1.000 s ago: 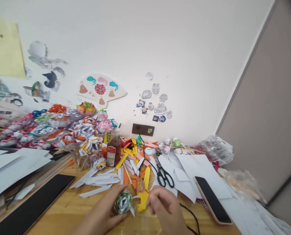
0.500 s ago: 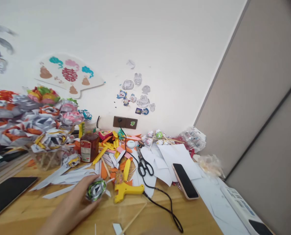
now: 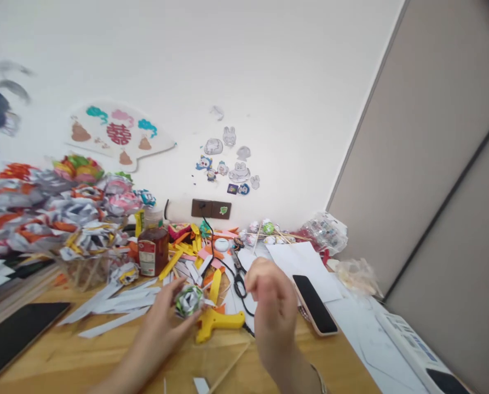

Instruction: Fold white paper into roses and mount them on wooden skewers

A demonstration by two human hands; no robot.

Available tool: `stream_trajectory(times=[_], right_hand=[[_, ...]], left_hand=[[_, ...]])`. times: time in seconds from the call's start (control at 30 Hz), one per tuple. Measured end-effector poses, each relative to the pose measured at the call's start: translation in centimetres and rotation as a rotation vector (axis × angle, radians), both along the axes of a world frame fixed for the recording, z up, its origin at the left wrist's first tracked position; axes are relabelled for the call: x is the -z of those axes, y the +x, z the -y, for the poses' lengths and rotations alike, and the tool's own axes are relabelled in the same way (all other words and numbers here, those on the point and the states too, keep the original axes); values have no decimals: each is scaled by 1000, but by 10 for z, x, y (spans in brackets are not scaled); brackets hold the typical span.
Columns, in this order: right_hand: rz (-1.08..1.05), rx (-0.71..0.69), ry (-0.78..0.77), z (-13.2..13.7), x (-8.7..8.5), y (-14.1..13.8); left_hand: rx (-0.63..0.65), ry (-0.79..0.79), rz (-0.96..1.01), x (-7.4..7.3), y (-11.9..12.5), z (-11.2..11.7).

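My left hand (image 3: 162, 323) holds a small folded paper flower (image 3: 189, 300) of grey, white and green strips, a little above the wooden table (image 3: 84, 361). My right hand (image 3: 274, 309) hovers to the right of it with its fingers curled and pinched together; what they pinch, if anything, is too small to make out. A yellow glue gun (image 3: 217, 321) lies on the table between the two hands, its black cord (image 3: 244, 306) running back to the wall socket (image 3: 211, 208). Black-handled scissors (image 3: 240, 279) lie just behind my right hand.
Coloured paper strips (image 3: 187, 257) and a brown bottle (image 3: 151, 251) lie behind the hands. A heap of finished paper flowers (image 3: 59, 213) fills the left. A phone (image 3: 315, 303) rests on white sheets at right. A black tablet (image 3: 14, 334) sits front left. A thin wooden stick (image 3: 228, 365) lies near the front edge.
My right hand left the glue gun, dropped out of view, and has come back up into view at centre right. My left hand has lifted the paper flower slightly and moved it right.
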State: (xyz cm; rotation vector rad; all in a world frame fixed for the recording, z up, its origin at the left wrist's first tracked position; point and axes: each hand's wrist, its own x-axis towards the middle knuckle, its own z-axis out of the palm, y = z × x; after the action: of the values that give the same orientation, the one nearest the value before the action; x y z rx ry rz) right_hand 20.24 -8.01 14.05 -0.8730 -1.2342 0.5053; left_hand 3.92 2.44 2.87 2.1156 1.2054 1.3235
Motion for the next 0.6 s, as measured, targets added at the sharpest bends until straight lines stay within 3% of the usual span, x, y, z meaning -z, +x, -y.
stream_trajectory(times=[0.07, 0.13, 0.2, 0.3, 0.5, 0.6], right_hand=[[213, 144, -94, -23, 15, 6], [325, 95, -268, -39, 42, 8], [312, 52, -416, -49, 71, 6], [129, -42, -468, -57, 100, -2], [-87, -140, -420, -57, 101, -10], [-139, -141, -392, -58, 100, -6]], left_hand=[[12, -62, 96, 0, 10, 3], [26, -69, 146, 3, 15, 6], [24, -61, 186, 7, 14, 9], [-1, -62, 231, 12, 10, 12], [32, -100, 203, 20, 11, 24], [61, -34, 103, 12, 9, 28]])
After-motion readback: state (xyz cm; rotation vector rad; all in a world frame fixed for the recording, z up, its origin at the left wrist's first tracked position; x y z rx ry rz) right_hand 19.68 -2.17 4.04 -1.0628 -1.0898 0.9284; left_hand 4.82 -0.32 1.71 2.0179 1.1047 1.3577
